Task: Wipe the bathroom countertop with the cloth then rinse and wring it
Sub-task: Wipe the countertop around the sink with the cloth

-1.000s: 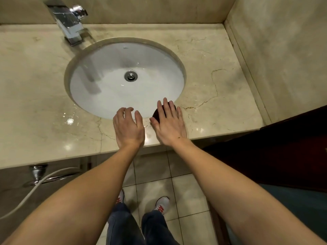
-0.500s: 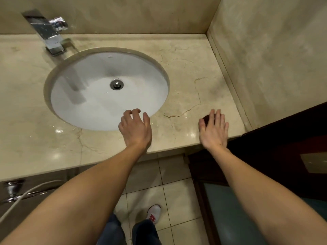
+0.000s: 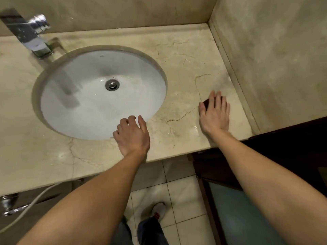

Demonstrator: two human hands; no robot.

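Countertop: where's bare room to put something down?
Largest bare patch: countertop behind the right hand, between sink and side wall. Another: front left, between sink and the front edge. Crowded: front right, where the right hand presses the cloth, and the front strip by the left hand. The faucet takes the back left.

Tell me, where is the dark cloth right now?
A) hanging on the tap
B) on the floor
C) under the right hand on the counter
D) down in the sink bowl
C: the dark cloth peeks out from under the flat fingers of the right hand, pressed on the countertop to the right of the sink.
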